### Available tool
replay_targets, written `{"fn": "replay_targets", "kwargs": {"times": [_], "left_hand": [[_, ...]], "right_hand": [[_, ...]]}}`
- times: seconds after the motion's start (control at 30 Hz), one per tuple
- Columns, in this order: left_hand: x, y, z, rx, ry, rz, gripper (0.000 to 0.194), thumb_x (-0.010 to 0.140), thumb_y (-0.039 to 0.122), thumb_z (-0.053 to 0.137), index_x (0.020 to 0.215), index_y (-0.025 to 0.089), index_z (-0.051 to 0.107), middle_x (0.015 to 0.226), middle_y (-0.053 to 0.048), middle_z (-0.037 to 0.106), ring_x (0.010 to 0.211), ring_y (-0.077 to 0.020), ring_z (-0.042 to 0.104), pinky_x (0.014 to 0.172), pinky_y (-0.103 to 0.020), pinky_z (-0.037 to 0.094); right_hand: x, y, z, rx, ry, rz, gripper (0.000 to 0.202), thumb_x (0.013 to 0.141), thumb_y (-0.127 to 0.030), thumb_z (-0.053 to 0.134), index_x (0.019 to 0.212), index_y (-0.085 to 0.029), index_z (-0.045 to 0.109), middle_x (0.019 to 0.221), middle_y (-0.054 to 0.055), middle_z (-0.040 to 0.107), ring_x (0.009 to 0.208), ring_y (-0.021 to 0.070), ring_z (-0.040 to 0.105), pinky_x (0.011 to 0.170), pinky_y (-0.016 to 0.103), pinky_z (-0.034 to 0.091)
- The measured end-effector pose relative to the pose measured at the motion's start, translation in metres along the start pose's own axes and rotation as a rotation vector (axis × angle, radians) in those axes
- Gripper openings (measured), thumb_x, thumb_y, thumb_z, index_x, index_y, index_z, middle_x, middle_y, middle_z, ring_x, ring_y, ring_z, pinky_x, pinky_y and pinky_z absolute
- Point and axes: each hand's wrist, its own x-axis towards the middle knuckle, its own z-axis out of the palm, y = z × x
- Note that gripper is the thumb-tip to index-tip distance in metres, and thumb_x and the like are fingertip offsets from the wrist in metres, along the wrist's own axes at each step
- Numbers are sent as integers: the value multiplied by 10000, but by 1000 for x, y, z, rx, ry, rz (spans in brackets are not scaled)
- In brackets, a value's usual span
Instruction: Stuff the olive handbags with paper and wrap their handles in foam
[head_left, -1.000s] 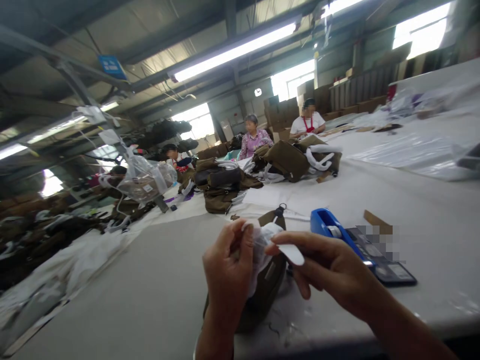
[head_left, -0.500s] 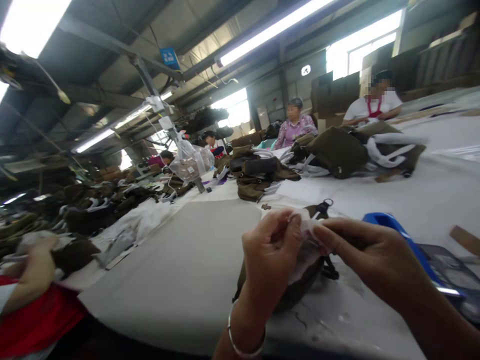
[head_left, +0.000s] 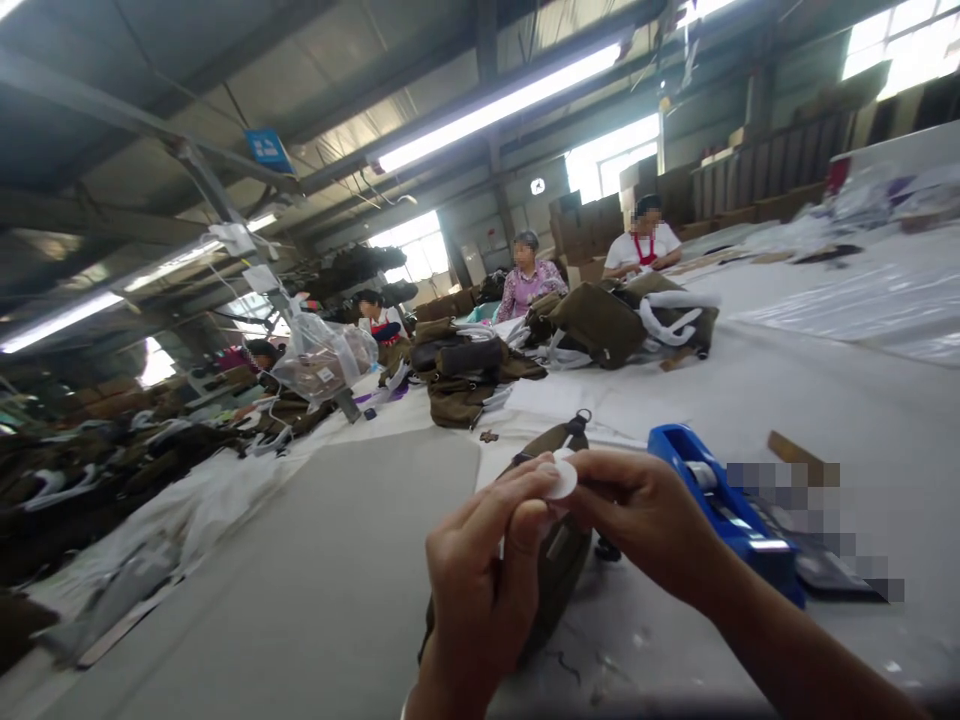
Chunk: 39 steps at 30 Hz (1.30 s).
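Observation:
A small white round piece (head_left: 561, 481), flat like a disc, sits between the fingertips of both hands. My left hand (head_left: 484, 565) is closed, its fingers pinching the piece from the left. From the other side my right hand (head_left: 645, 515) is closed with its thumb and fingertips at the piece's upper edge. Under the hands an olive-brown fabric bag (head_left: 555, 590) lies on the table, mostly hidden by my left hand. A dark ring (head_left: 583, 415) shows at its far end, and a black buckle (head_left: 606, 549) beside it.
A blue tape dispenser (head_left: 720, 500) stands right of my right hand, beside a blurred-out flat object. Olive bags with white-wrapped straps (head_left: 615, 320) lie farther back. A brown strip (head_left: 802, 458) lies to the right. Several people sit across the table (head_left: 322, 570); clear plastic bags (head_left: 322, 355) hang at a post.
Crumpled white thin material between my hands has given way to the white round piece. My hands have come closer together. The view has swung right, and the red-clad co-worker is out of sight.

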Motion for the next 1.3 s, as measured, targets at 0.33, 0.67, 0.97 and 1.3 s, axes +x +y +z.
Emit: {"fn": "replay_targets", "kwargs": {"times": [0.33, 0.67, 0.97, 1.3], "left_hand": [[15, 11, 0, -308, 12, -458, 229, 832, 334, 805, 1021, 209, 777, 953, -44, 804, 866, -202, 773, 769, -244, 631], [21, 10, 7, -81, 462, -223, 44, 810, 199, 800, 845, 218, 783, 817, 19, 787, 744, -155, 741, 726, -226, 597], [10, -21, -1, 137, 100, -273, 437, 1015, 526, 474, 1276, 244, 681, 1338, -85, 686, 1274, -278, 623, 1093, -412, 488], [33, -64, -5, 565, -67, -151, 396, 966, 451, 598, 1263, 213, 705, 1136, -104, 771, 1010, -289, 733, 885, -343, 548]], "right_hand": [[3, -9, -5, -464, 237, -511, 88, 934, -309, 682, 991, -250, 651, 811, -2, 741, 672, 133, 693, 643, 214, 548], [7, 10, -12, -612, 23, -804, 176, 973, -168, 597, 1016, -231, 756, 882, 46, 737, 785, 163, 661, 706, 279, 554], [-38, 67, -24, -477, 366, -410, 343, 961, -99, 596, 1244, -257, 707, 1122, 62, 757, 852, 158, 752, 774, 257, 635], [-57, 106, -48, -538, 353, -91, 222, 989, -203, 570, 1113, -219, 754, 1093, 71, 769, 983, 215, 746, 883, 322, 623]]}}
